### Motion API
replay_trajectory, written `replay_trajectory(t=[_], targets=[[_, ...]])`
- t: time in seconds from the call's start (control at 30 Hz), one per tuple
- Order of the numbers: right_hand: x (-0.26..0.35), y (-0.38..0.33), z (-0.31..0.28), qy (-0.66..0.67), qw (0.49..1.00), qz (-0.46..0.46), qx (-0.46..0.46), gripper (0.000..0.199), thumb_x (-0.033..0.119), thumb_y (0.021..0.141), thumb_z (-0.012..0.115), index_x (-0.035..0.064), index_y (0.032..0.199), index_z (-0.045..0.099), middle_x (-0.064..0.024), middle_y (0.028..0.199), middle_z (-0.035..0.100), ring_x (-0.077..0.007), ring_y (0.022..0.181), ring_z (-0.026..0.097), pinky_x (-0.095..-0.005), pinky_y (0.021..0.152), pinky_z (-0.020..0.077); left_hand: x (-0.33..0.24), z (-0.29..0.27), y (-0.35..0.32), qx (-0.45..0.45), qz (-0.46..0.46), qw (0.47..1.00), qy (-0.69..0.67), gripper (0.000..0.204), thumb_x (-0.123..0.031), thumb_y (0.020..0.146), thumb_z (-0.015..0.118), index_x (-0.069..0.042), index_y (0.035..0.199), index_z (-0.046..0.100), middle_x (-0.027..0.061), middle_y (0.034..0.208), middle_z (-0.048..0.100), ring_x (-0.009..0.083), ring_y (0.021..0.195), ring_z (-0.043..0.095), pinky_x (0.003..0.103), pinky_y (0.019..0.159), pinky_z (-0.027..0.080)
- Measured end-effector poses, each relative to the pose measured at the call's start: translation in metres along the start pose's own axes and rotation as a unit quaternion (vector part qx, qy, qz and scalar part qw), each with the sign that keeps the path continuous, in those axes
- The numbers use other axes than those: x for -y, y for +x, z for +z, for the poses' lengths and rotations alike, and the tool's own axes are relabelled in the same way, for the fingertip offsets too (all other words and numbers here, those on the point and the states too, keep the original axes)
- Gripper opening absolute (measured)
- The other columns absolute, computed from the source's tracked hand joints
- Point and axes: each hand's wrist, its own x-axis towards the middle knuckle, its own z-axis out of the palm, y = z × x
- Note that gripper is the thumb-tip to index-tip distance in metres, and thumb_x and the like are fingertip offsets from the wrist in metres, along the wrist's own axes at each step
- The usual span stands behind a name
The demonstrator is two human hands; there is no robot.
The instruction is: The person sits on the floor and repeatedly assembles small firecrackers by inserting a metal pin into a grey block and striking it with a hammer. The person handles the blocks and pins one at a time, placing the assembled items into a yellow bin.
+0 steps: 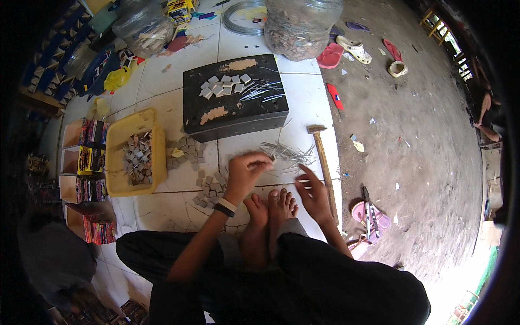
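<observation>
My left hand (248, 172), with a band on its wrist, is closed with thumb and fingers together. A small dark edge shows at its fingertips, too small to make out. My right hand (314, 196) has its fingers apart, the index finger stretched toward a loose pile of thin cut wires (290, 153) on the white tiles. Left of my left hand lie small grey square blocks (208, 187). Beyond both hands stands a black box-like block (233, 125), bearing more grey square pieces (219, 86) and thin wires (262, 90). A hammer (319, 151) lies right of the wires.
A yellow tub (157, 176) of small blocks stands left, beside colourful packets in open boxes (89, 189). Behind are a clear container of pieces (300, 32) and a wire coil (230, 24). Sandals (330, 55) lie on the right-hand floor. My bare feet are between my hands.
</observation>
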Motion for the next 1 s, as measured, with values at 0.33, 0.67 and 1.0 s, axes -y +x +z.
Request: replay_trajectory(t=[0.33, 0.67, 1.0], targets=[[-0.004, 0.029, 0.026, 0.04, 0.99, 0.11, 0.079, 0.024, 0.015, 0.097, 0.079, -0.0042, 0.112, 0.079, -0.0141, 0.093, 0.081, -0.0171, 0.083, 0.077, -0.0302, 0.074, 0.0613, 0.027, 0.018, -0.022, 0.022, 0.099, 0.987, 0.123, 0.01, 0.007, 0.086, 0.078, 0.005, 0.096, 0.078, 0.0138, 0.103, 0.079, 0.0197, 0.089, 0.077, 0.03, 0.082, 0.062], [0.005, 0.0, 0.004, -0.197, 0.979, -0.057, -0.02, 0.018, 0.013, 0.093, 0.08, -0.0006, 0.105, 0.081, -0.0185, 0.09, 0.077, -0.0292, 0.076, 0.078, -0.0362, 0.067, 0.0621, 0.036, 0.01, -0.027, -0.006, 0.019, 1.0, 0.005, 0.011, 0.005, 0.087, 0.081, 0.007, 0.098, 0.08, 0.0136, 0.104, 0.08, 0.0181, 0.091, 0.076, 0.03, 0.087, 0.061], [-0.009, -0.013, 0.014, -0.402, 0.9, -0.154, 0.068, 0.006, 0.011, 0.088, 0.073, 0.0059, 0.087, 0.071, -0.0112, 0.095, 0.063, -0.0282, 0.084, 0.069, -0.0399, 0.07, 0.0617, 0.027, 0.029, -0.044, -0.005, -0.013, 0.998, -0.064, 0.011, 0.006, 0.093, 0.076, 0.007, 0.104, 0.079, 0.0123, 0.106, 0.08, 0.016, 0.094, 0.075, 0.029, 0.088, 0.061]])
